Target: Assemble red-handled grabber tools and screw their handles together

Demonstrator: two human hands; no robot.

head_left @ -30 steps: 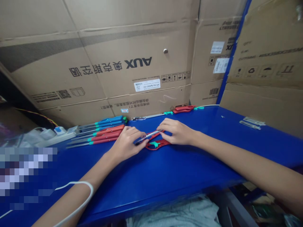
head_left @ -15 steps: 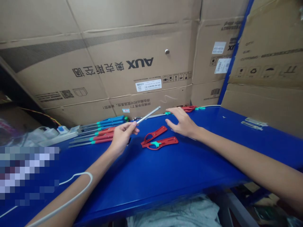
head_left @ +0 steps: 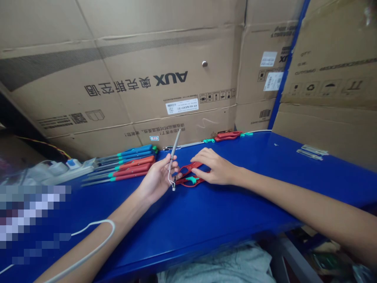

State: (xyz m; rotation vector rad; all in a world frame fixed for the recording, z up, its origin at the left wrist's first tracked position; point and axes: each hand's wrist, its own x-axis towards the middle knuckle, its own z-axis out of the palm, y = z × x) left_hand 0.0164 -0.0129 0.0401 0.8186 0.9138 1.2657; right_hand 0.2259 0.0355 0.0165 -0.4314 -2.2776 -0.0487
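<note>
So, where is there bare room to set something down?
Two patches of blue tabletop: in front, between the forearms and the near edge; at right, between right forearm and clear strips. Crowded: back left, red-handled tools beside the power strip; centre, where left hand holds a metal rod near right hand and red plastic pieces.

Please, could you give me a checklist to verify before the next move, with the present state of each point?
1. Rod secure in left hand: ok, pinched by the fingers.
2. Wires tidy: not ok, they dangle loose below the rod.
3. Red halves spread open: ok, side by side on the table.
4. Teal part in the nearer half: ok.
5. Right hand gripping a half: cannot tell, its fingers hide the contact.
6. White cable clear of left forearm: not ok, it loops across.
</note>
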